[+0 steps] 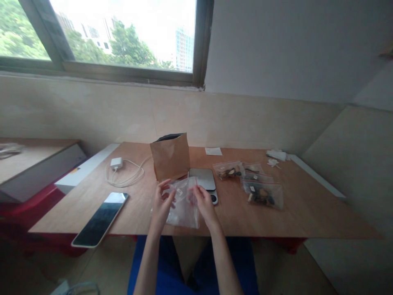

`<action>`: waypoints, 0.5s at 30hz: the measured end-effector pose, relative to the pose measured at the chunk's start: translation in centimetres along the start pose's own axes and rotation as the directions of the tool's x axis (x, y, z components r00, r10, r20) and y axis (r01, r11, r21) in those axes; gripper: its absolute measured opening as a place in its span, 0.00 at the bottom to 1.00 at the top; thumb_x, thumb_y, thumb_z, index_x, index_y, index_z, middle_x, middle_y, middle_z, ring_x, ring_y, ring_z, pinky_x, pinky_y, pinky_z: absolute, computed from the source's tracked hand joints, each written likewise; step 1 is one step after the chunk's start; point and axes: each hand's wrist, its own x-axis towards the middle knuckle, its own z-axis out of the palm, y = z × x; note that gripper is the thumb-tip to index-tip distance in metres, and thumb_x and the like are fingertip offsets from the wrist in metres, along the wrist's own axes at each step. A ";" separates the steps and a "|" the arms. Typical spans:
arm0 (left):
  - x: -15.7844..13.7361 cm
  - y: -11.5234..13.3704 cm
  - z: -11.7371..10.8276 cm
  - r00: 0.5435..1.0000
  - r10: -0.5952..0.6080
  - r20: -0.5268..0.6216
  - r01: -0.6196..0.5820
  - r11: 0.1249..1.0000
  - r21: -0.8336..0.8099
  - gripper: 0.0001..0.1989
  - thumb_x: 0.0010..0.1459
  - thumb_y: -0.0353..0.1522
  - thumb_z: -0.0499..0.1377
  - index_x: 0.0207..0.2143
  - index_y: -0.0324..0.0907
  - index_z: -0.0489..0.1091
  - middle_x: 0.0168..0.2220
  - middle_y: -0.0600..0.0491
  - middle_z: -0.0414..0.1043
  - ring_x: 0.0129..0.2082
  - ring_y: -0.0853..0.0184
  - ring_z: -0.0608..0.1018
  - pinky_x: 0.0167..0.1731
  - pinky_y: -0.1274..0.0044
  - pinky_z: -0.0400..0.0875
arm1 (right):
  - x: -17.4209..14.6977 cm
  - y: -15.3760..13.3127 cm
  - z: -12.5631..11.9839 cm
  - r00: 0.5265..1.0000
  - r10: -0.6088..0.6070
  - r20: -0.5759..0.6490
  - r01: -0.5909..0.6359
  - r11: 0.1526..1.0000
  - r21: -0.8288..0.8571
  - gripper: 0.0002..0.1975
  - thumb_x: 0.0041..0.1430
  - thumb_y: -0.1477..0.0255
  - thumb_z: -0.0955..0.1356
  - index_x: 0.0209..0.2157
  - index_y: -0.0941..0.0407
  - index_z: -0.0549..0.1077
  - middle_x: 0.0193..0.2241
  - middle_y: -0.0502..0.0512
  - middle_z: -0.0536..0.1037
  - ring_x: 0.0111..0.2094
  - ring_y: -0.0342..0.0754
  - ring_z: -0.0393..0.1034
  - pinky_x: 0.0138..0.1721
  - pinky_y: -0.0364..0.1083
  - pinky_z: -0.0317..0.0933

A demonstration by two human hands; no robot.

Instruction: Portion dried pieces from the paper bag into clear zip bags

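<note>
A clear plastic zip bag (186,211) hangs over the front of the table between my hands; no contents can be made out in it. My left hand (162,203) has its fingers curled around the bag's upper left side. At the upper right edge, beside a red strip, my right hand (204,200) pinches the plastic between thumb and fingers. Just behind the bag lies a kitchen scale (202,178) with a silver plate, partly covered by the bag and my right hand. A brown paper pouch (172,157) stands upright behind my left hand, its top open.
Several filled zip bags (264,194) with dark and tan pieces lie at right. A phone (101,219) overhangs the front left edge. Behind it sits a white charger (116,164) with a coiled cable. White paper (213,151) lies near the wall; crumpled white scraps (276,155) are at back right.
</note>
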 end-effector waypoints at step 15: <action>-0.5 -1.2 0.4 0.945 -0.188 0.268 0.180 0.982 0.053 0.08 0.43 0.30 0.66 0.29 0.40 0.73 0.26 0.53 0.72 0.25 0.70 0.73 0.25 0.82 0.66 | 0.3 0.6 -0.3 0.988 0.048 -0.143 -0.044 0.998 0.036 0.21 0.54 0.51 0.61 0.36 0.53 0.70 0.25 0.50 0.71 0.21 0.43 0.64 0.20 0.41 0.57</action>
